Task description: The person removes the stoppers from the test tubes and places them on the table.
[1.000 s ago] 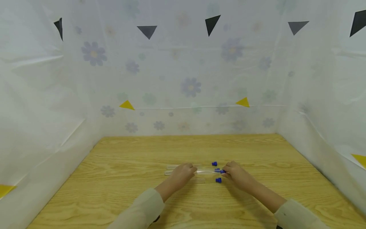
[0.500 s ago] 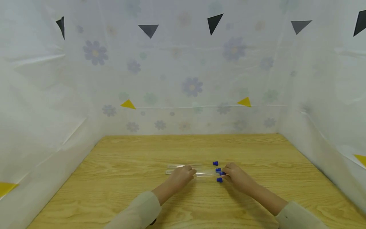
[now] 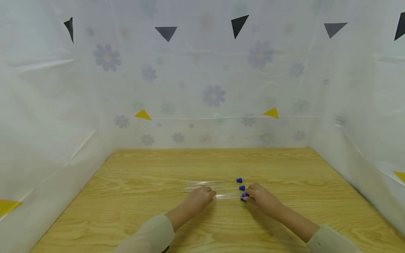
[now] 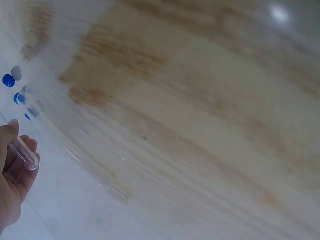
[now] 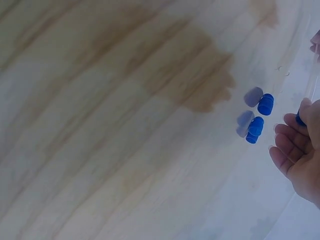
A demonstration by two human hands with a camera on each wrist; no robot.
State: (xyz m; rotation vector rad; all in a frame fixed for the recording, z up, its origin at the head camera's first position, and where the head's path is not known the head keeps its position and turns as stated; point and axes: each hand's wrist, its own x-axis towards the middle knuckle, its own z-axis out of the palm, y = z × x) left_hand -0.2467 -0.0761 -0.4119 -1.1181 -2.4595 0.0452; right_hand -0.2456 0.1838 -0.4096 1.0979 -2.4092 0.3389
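A clear test tube [image 3: 227, 196] spans the gap between my hands, lying sideways. My left hand [image 3: 197, 201] pinches it toward its left; the tube's rounded end [image 4: 26, 157] pokes out of that hand in the left wrist view. At the other end, my right hand [image 3: 264, 201] pinches a blue cap [image 5: 300, 119] at the tube's mouth. How far the cap sits in the tube cannot be made out. Loose blue caps lie beside the right hand: one at the back [image 3: 239, 180], a middle cap [image 3: 242, 188] and a front cap [image 3: 243, 199], partly covered.
Behind my left hand, clear test tubes [image 3: 205, 183] lie side by side on the wooden table [image 3: 142, 211]. White flowered sheeting [image 3: 212, 70] closes off the back and both sides, with black and yellow triangles stuck on it.
Both hands have shifted slightly toward me with the tube and the cap. The tube now lies farther from those behind it, and the right hand partly covers the front cap.
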